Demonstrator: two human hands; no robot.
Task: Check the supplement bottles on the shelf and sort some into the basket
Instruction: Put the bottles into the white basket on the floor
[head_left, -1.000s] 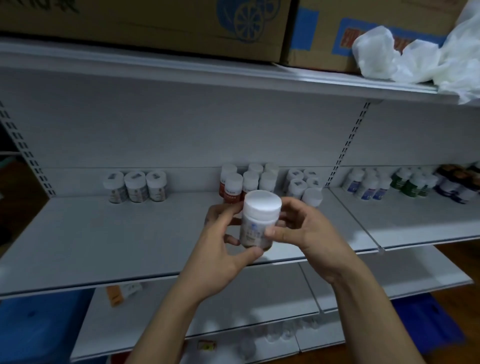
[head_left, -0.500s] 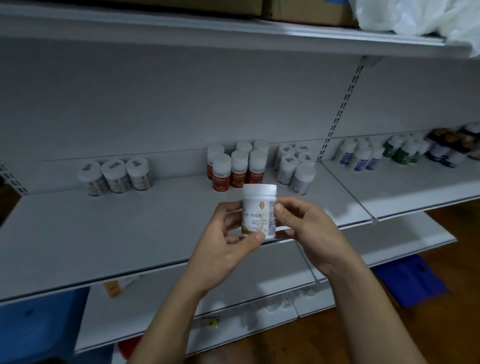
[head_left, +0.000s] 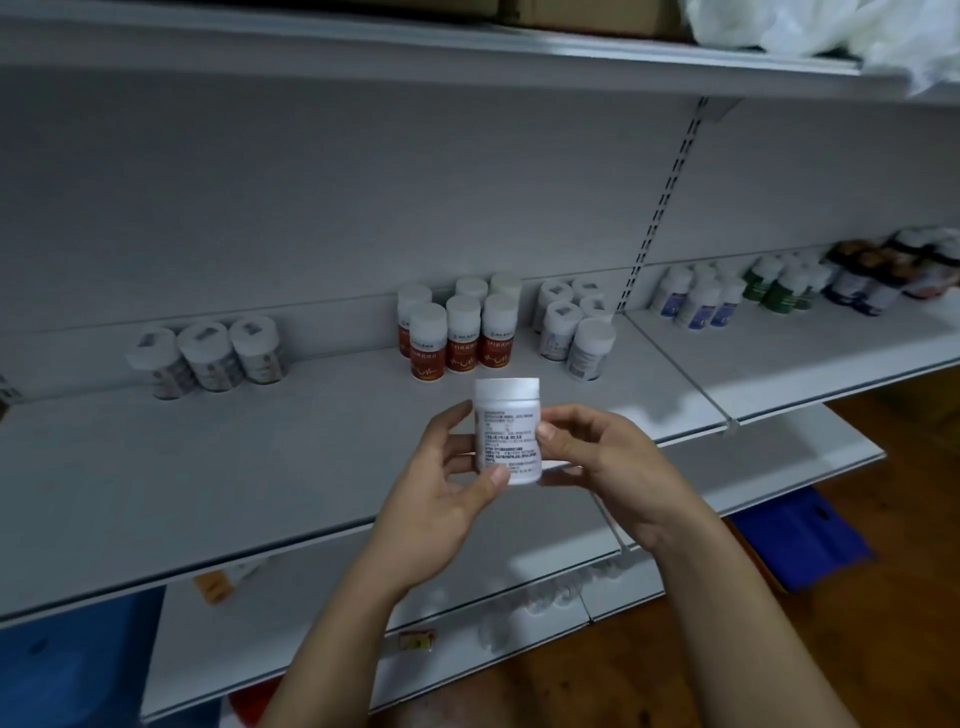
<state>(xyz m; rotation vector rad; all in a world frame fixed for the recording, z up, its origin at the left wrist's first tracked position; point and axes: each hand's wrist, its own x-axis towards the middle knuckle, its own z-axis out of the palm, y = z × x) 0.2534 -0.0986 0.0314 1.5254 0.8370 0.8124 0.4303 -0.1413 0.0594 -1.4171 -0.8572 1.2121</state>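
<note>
— Where is the white bottle (head_left: 508, 431)?

— Upright in the air, just in front of the shelf's (head_left: 260, 467) front edge, near its middle. The cap is on top and the printed side faces the camera (the text is too small to read).

— And the hands?

— Both grip it. The left hand (head_left: 441, 499) has its thumb on the lower front of the label, with its fingers curled round the back. The right hand (head_left: 613, 467) pinches the right side, thumb in front and fingers bent behind.

— What stands on the shelf?

— Along the back edge, three white-capped bottles (head_left: 208, 353) stand towards the left. A cluster of red-labelled bottles (head_left: 452, 332) sits at the middle, and pale-labelled bottles (head_left: 576, 332) stand just beside them. Past the slotted upright are blue-labelled bottles (head_left: 696, 301), then green bottles (head_left: 779, 286), then dark bottles (head_left: 878, 280) towards the right end.
</note>
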